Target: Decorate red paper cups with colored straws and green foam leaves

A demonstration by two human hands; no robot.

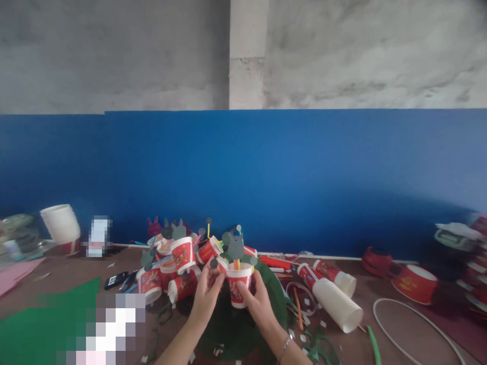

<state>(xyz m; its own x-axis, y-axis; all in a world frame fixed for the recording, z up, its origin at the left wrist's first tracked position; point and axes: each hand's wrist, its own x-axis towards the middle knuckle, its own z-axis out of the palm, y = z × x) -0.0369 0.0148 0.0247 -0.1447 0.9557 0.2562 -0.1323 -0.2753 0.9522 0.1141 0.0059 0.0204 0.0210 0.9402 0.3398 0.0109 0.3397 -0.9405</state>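
My right hand [261,299] is closed round a red and white paper cup [236,296], held upright above a dark green round surface [266,329]. A grey animal-head cutout [236,248] rises from the cup on yellow and orange straws [236,264]. A grey round disc [253,261] shows at the cup's right side. At the cup's left, my left hand [208,291] is closed, thumb and fingertips pinched at a small dark round disc [213,263]. Just behind my left hand lie several similar decorated cups, among them a red cup [183,255] with a grey head cutout.
White stacked cups [337,304] lie on their side to the right, near a white ring [418,324] and a red bowl [414,284]. Green paper [57,314] and an upright cup stack [61,225] are at left. A blue wall panel [243,172] stands behind the table.
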